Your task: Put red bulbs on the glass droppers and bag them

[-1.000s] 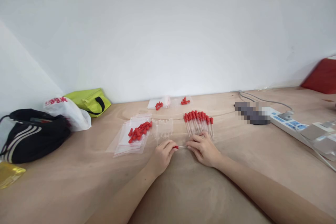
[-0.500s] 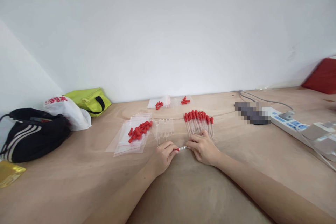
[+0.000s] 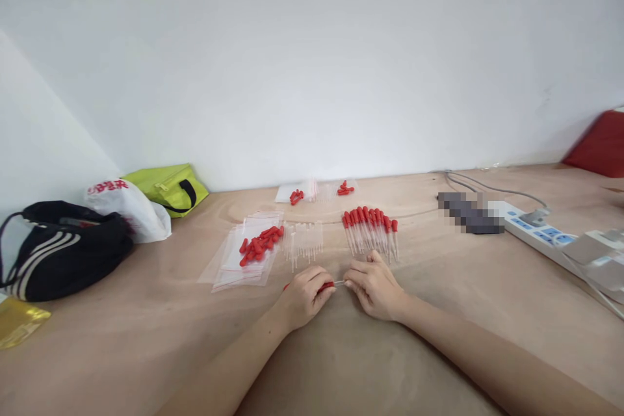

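Observation:
My left hand (image 3: 303,296) is closed on a red rubber bulb (image 3: 325,286), whose end shows at the fingertips. A thin clear dropper tube (image 3: 339,283) runs from that bulb to my right hand (image 3: 374,289), which pinches its other end. Another small red piece (image 3: 286,287) peeks out at the outer side of my left hand. Just beyond my right hand lies a fanned row of droppers (image 3: 370,227) with red bulbs fitted on clear tubes. Several bare clear tubes (image 3: 303,242) lie beyond my left hand, beside a pile of loose red bulbs (image 3: 260,247).
The loose bulbs lie on clear zip bags (image 3: 234,266). Farther back is another bag (image 3: 324,190) with red bulbs and tubes. A black bag (image 3: 68,253), a white plastic bag (image 3: 127,208) and a yellow-green pouch (image 3: 163,188) stand left. A power strip (image 3: 529,226) with cables lies right.
Both hands have come slightly nearer to me, and less of the tube shows between them. More red shows at my left fingertips, and a red piece now appears at that hand's outer side.

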{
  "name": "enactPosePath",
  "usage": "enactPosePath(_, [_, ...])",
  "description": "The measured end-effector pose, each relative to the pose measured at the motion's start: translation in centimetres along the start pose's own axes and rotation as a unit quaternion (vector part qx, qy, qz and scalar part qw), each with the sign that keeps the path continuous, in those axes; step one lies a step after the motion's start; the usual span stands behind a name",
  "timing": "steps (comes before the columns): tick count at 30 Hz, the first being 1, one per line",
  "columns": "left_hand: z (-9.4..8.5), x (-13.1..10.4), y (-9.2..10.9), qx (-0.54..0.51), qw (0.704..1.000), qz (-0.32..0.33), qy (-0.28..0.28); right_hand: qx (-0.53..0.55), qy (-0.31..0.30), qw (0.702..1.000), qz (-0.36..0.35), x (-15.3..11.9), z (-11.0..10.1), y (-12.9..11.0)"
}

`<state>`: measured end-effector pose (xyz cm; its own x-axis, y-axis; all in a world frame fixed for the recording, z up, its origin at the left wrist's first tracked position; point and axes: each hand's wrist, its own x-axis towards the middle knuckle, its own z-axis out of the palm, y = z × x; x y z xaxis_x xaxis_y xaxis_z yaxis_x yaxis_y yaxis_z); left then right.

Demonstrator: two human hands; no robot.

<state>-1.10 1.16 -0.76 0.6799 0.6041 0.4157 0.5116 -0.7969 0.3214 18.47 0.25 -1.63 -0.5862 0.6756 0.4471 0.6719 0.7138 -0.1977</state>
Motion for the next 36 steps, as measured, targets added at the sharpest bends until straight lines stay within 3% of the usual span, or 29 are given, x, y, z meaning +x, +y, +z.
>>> enactPosePath(8, [-0.1,0.2,-0.2,0.017,1.0,-0.005,-0.002,-0.026,-0.015,1.0,0.002,0.5,-0.1,-0.1])
enactPosePath(13, [-0.3,0.2,-0.6,0.066,0.996,0.011,0.052,-0.085,-0.015,0.996,-0.021,0.9,-1.1,-0.3])
enactPosePath(15, [-0.5,0.0,-0.9,0.099,0.99,-0.009,0.097,-0.088,-0.014,0.996,0.016,1.1,-1.4,0.1])
enactPosePath(18, [-1.0,-0.4,-1.1,0.138,0.978,-0.068,0.139,-0.063,0.011,0.988,0.143,2.2,-1.2,1.3])
enactPosePath(20, [-1.4,-0.9,-1.2,0.138,0.976,-0.103,0.134,-0.047,0.022,0.973,0.226,3.4,-0.7,2.1])
enactPosePath(23, [-1.8,-1.8,-1.2,0.113,0.978,-0.137,0.112,-0.082,0.015,0.953,0.293,5.4,0.5,2.6])
enactPosePath(26, [-1.7,-2.4,-1.3,0.087,0.979,-0.15,0.104,-0.12,0.012,0.946,0.302,6.8,1.6,2.4])
enactPosePath(32, [-1.4,-2.2,-1.6,0.062,0.981,-0.156,0.097,-0.101,0.034,0.96,0.261,8.2,2.5,1.2])
enactPosePath(36, [-1.5,-2.2,-1.7,0.055,0.975,-0.187,0.105,-0.077,0.019,0.954,0.29,8.9,3.0,0.5])
